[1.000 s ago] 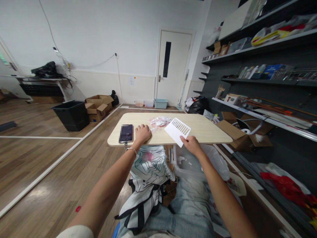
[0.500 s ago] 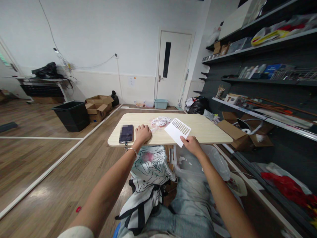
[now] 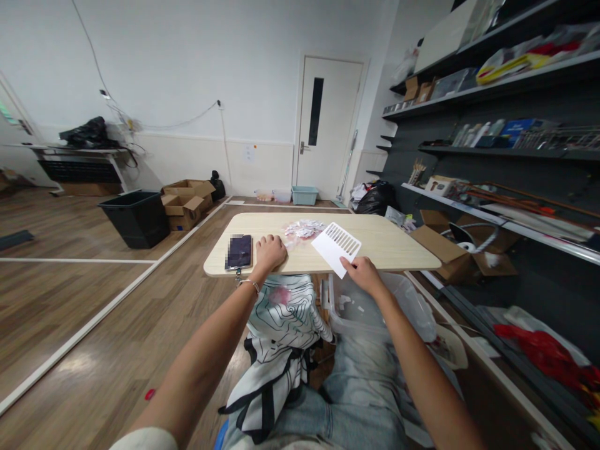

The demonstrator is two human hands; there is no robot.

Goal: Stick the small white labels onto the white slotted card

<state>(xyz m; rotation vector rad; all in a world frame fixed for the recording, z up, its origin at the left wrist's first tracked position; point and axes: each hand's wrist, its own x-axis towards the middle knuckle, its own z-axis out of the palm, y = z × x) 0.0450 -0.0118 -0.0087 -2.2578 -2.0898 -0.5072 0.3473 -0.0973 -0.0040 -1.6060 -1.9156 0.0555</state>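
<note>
In the head view, my right hand (image 3: pixel 362 272) pinches the lower corner of a white slotted card (image 3: pixel 334 249), tilted above the front of the pale table (image 3: pixel 389 240). A row of long cut-outs runs along the card's far end. My left hand (image 3: pixel 270 252) lies on the tabletop with its fingers a little bent, holding nothing that I can see. A dark phone (image 3: pixel 240 252) lies to the left of that hand. Behind and between the hands is a heap of small white pieces (image 3: pixel 305 229), with clear plastic around its near side.
Below the table's front edge, a clear plastic bin (image 3: pixel 347 322) holds some white scraps. Patterned cloth (image 3: pixel 288 319) hangs beside my knees. A black trash bin (image 3: pixel 135 219) and cardboard boxes (image 3: pixel 187 203) stand to the left; loaded shelves (image 3: pixel 497 150) line the right wall.
</note>
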